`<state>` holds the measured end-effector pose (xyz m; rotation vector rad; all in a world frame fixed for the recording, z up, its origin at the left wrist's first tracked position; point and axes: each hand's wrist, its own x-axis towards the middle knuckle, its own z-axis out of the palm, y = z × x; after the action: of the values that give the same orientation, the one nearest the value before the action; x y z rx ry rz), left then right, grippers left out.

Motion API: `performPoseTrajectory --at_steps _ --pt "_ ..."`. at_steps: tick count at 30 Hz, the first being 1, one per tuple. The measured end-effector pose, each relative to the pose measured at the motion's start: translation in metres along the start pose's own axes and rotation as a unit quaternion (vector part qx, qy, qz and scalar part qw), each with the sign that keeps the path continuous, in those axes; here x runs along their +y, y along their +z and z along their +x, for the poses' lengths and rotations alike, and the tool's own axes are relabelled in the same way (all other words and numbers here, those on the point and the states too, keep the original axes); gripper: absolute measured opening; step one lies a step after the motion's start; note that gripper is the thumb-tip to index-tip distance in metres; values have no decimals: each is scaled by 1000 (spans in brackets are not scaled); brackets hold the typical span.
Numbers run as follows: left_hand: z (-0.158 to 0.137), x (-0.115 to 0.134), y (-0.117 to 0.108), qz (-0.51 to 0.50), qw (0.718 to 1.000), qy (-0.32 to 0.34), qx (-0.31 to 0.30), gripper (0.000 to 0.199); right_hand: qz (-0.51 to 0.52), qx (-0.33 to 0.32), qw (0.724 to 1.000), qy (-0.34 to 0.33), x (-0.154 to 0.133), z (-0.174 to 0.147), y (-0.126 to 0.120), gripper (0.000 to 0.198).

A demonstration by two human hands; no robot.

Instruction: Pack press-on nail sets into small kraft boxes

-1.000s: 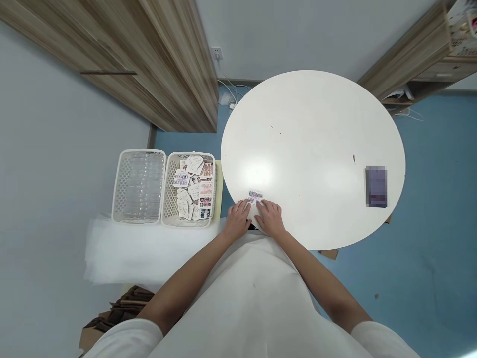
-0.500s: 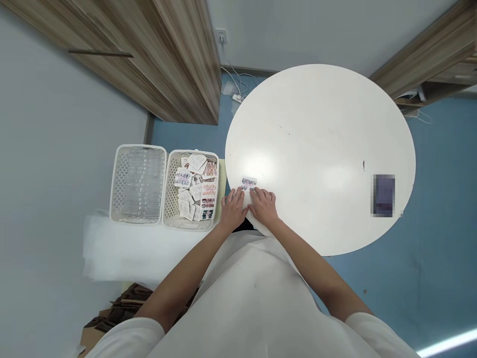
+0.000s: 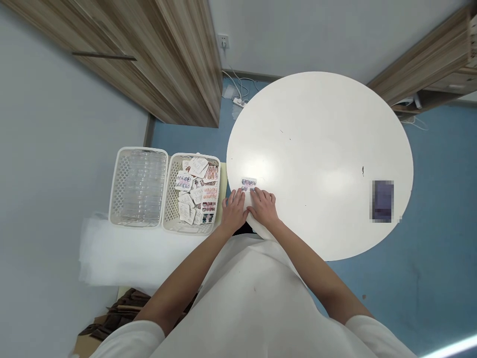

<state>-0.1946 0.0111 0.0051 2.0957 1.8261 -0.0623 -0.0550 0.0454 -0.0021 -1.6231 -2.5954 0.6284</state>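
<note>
A small card of purple and blue press-on nails (image 3: 249, 182) lies flat near the left edge of the white round table, its rows of nails facing up. My left hand (image 3: 234, 211) rests palm down at the card's lower left, fingers stretched forward and fingertips at its lower edge. On the other side my right hand (image 3: 264, 206) lies the same way, with its fingertips over the card's lower right corner. Both thumbs point inward and come close together below the card. The fingers partly cover the card's lower row.
Left of the table, a white basket (image 3: 167, 199) holds many nail cards, and another basket (image 3: 114, 189) holds stacked clear plastic cases. White foam sheeting (image 3: 112, 253) lies below them. A pixelated dark purple object (image 3: 383, 201) sits on the white table (image 3: 320, 119) at right.
The whole view has shifted slightly as my head moved. My hands stay at the card, with hardly any visible motion of the fingers.
</note>
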Motion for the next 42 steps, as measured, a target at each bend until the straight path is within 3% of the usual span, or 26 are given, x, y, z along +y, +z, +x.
performPoseTrajectory --at_steps 14,25,31,39,42 --pt "-1 1 -1 16 1000 1 11 56 -12 6 1000 6 -1 -5 -2 51" --pt "-16 14 8 -29 999 -27 31 59 -32 -11 999 35 11 -59 -19 50" --pt "-35 36 4 -78 995 -52 47 53 8 -65 997 -42 36 -81 -35 58" --pt "-77 81 14 -138 967 -198 76 45 -9 -100 984 -147 85 -106 -43 58" --pt "-100 95 19 -163 959 -218 83 42 -19 -123 976 -181 97 -113 -42 56"
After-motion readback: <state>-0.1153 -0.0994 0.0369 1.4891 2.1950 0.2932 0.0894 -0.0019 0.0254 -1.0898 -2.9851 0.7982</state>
